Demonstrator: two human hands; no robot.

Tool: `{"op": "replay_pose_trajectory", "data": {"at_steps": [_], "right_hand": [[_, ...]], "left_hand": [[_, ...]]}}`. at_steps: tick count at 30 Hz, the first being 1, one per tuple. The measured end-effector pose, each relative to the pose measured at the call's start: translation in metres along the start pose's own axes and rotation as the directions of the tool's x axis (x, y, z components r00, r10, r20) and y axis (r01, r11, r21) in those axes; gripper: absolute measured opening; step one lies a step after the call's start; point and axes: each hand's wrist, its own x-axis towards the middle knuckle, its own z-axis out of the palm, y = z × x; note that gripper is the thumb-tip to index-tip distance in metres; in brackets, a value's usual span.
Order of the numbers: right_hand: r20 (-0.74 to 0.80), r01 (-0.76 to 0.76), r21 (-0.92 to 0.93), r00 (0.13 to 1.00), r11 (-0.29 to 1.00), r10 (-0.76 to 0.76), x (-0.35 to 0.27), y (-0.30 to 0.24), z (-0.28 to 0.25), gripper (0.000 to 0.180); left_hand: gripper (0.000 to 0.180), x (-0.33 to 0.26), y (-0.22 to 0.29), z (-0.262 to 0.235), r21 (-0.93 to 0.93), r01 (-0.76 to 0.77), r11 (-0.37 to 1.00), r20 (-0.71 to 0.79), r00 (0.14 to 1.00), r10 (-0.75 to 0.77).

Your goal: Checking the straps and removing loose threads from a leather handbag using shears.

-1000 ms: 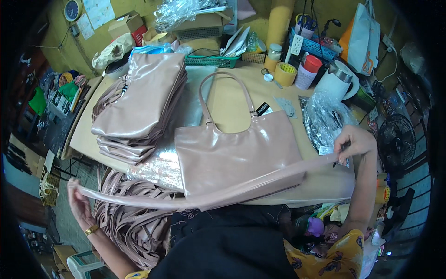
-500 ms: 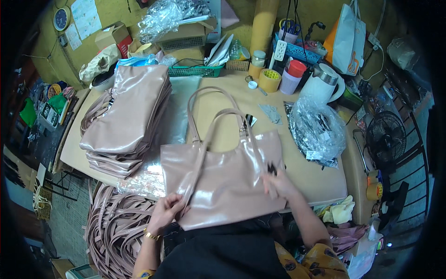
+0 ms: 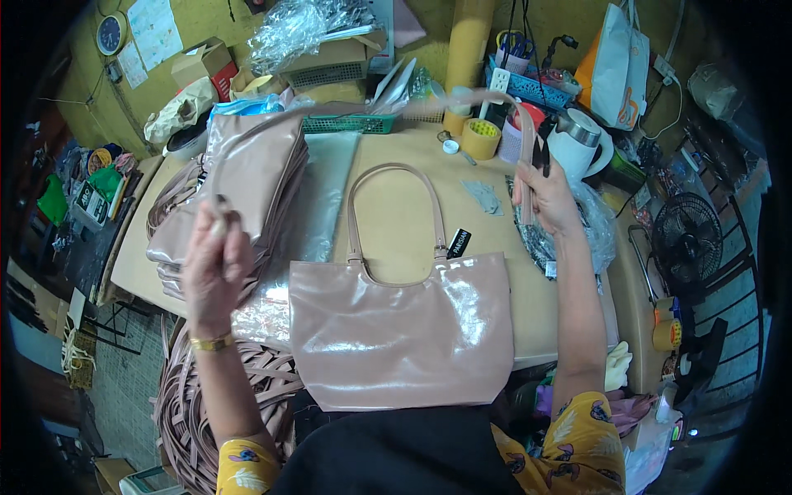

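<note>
A shiny dusty-pink tote bag (image 3: 400,334) lies at the table's front edge, one looped handle (image 3: 396,167) standing up from its top. Beside that handle a small black label (image 3: 459,242) shows. Above the bag, a long pink strap (image 3: 396,109) arches between my raised hands, slightly blurred. My left hand (image 3: 216,268) is closed on one end, over the bag stack. My right hand (image 3: 546,196) grips the other end, at the right near the kettle, together with a small black tool (image 3: 540,157) whose kind I cannot make out.
Several matching bags (image 3: 239,190) are piled at the left. Below them hangs a heap of pink straps (image 3: 206,404). A plastic-wrapped bundle (image 3: 590,223), white kettle (image 3: 577,140) and tape rolls (image 3: 481,139) stand right. Green baskets (image 3: 351,124) line the back.
Both hands have risen off the bag and spread apart, lifting the strap that lay across its front. The bag now lies flatter and squarer, its label in fuller view.
</note>
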Motion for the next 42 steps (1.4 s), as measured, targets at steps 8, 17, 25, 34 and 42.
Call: {"op": "replay_pose_trajectory", "data": {"at_steps": [8, 17, 25, 34, 42], "right_hand": [[-0.084, -0.177, -0.721, 0.982, 0.67, 0.169, 0.002, 0.171, -0.032, 0.05], [0.261, -0.125, -0.43, 0.931, 0.894, 0.255, -0.027, 0.093, 0.096, 0.015], [0.394, -0.48, -0.055, 0.796, 0.876, 0.46, -0.018, 0.136, 0.155, 0.008], [0.294, -0.417, -0.01, 0.867, 0.909, 0.401, 0.021, 0.139, 0.16, 0.008], [0.368, -0.475, -0.159, 0.785, 0.865, 0.498, 0.028, 0.144, 0.18, 0.01]], "left_hand": [[0.011, -0.028, -0.177, 0.0, 0.092, 0.496, 0.864, -0.078, 0.868, -0.49], [0.019, -0.023, -0.173, 0.021, 0.291, 0.403, 0.868, -0.153, 0.915, -0.373], [0.021, -0.001, -0.173, 0.0, 0.984, -0.034, 0.175, 0.009, 0.99, 0.143], [0.013, 0.0, -0.167, -0.012, 0.538, 0.376, 0.754, -0.113, 0.919, -0.377], [0.01, -0.006, -0.142, -0.009, 0.207, 0.483, 0.851, 0.01, 0.869, -0.495]]}}
